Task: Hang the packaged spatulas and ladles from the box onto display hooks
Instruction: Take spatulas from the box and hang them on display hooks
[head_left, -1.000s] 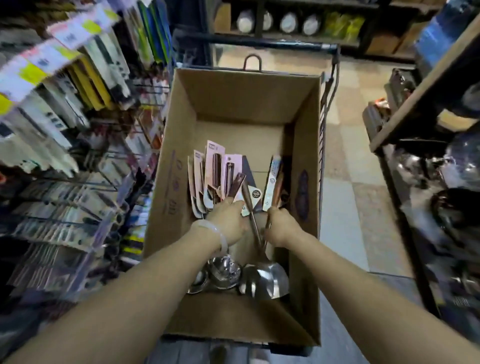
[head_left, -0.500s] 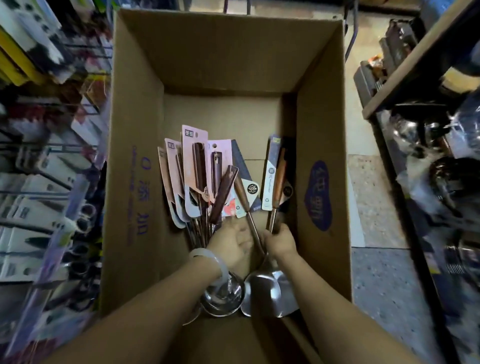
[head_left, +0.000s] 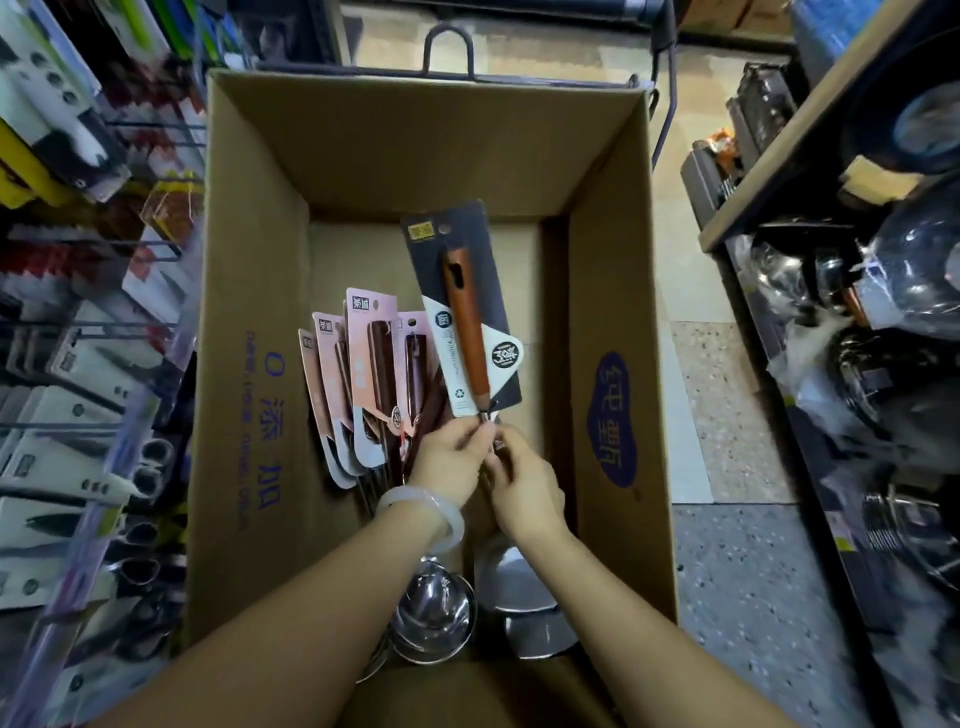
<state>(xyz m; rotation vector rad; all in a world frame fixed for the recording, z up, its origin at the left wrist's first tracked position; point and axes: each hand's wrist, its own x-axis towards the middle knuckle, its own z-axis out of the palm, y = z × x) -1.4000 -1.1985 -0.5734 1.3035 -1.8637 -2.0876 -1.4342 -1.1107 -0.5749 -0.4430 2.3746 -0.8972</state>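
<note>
An open cardboard box (head_left: 249, 322) holds packaged utensils. A spatula with an orange-brown wooden handle on a dark backing card (head_left: 462, 312) stands raised above the rest, card end pointing away from me. My left hand (head_left: 452, 457) pinches its metal shaft just below the card, and my right hand (head_left: 524, 488) grips the shaft a little lower. Its steel blade (head_left: 524, 597) lies near the box's front wall. Several pink-carded utensils (head_left: 369, 374) lean at the left of the box floor, and a shiny ladle bowl (head_left: 434, 618) lies below my left wrist.
Display hooks with carded knives and scissors (head_left: 78, 457) fill the rack on the left. A wooden shelf (head_left: 810, 135) with wrapped steel pots (head_left: 893, 322) lines the right. The box sits in a metal cart (head_left: 667, 83) on a tiled floor.
Both hands have lifted the dark-carded, wooden-handled spatula up out of the pile, so its card now stands free above the pink packs. The camera view has shifted back slightly.
</note>
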